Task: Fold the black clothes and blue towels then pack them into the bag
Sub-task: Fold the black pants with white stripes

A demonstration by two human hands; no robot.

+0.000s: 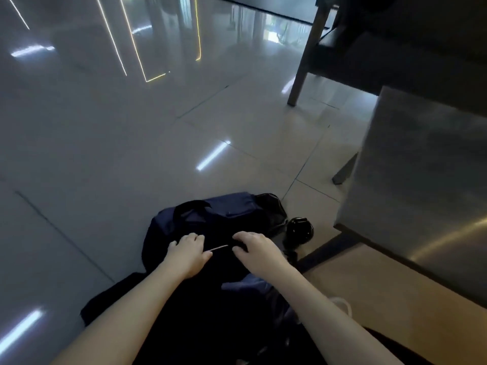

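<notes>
Tile floor (105, 154) open leftward; left hand (188, 255), right hand (254, 250) both curled round bag (232, 209).

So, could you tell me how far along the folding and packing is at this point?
Nothing is visibly packed yet. In hand: the left hand and right hand rest on top of the navy duffel bag, fingers curled beside a thin pale strip, perhaps its zip. Left: black clothing lies loose under the forearms, with blue fabric beside it, all to fold and pack.
</notes>
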